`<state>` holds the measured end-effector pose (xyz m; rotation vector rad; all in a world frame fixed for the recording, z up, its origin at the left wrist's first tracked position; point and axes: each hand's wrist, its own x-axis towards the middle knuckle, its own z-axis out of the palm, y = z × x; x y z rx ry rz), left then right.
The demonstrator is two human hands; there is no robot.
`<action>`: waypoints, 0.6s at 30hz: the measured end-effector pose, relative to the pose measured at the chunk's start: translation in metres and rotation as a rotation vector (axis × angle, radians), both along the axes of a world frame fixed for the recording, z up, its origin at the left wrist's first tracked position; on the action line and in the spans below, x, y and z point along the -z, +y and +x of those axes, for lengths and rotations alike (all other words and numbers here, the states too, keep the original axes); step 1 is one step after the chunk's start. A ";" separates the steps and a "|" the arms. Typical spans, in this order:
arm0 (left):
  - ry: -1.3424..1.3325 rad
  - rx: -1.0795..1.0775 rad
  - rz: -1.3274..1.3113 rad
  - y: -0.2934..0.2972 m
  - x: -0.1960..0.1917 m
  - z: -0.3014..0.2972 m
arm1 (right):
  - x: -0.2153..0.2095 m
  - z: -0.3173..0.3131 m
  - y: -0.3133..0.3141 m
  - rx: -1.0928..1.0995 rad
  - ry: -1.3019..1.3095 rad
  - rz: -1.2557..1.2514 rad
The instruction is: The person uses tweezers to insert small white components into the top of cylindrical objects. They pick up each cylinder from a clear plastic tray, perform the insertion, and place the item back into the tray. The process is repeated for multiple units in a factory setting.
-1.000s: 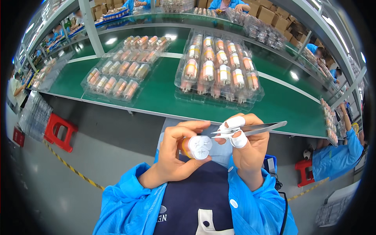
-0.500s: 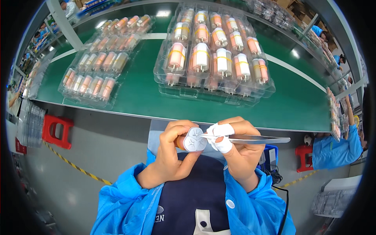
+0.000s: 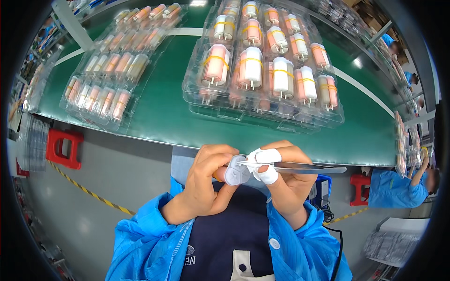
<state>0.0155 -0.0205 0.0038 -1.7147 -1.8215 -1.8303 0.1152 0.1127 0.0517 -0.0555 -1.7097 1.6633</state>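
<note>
In the head view, near the chest, the left hand (image 3: 206,187) clamps the small white-capped cylinder (image 3: 236,172) while the right hand (image 3: 281,180), taped fingers pinched on tweezers (image 3: 300,167), should probably work its tip steadily, gently.
</note>
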 end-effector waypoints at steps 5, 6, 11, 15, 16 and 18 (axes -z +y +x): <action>-0.004 -0.026 0.002 -0.001 0.000 -0.001 | 0.002 -0.003 0.001 -0.016 -0.010 0.034; -0.012 -0.022 0.006 -0.001 0.001 -0.001 | 0.003 -0.003 0.002 -0.016 -0.007 0.041; -0.015 -0.026 0.019 0.001 0.000 -0.002 | 0.002 -0.004 0.000 -0.004 0.004 -0.020; -0.056 -0.044 0.036 0.001 0.001 0.000 | 0.003 -0.005 0.002 -0.006 -0.021 0.009; -0.061 -0.044 0.031 0.001 0.001 0.000 | 0.004 -0.006 0.002 -0.008 -0.013 0.007; -0.064 -0.044 0.043 0.002 0.002 -0.001 | 0.005 -0.006 0.002 -0.015 0.002 0.002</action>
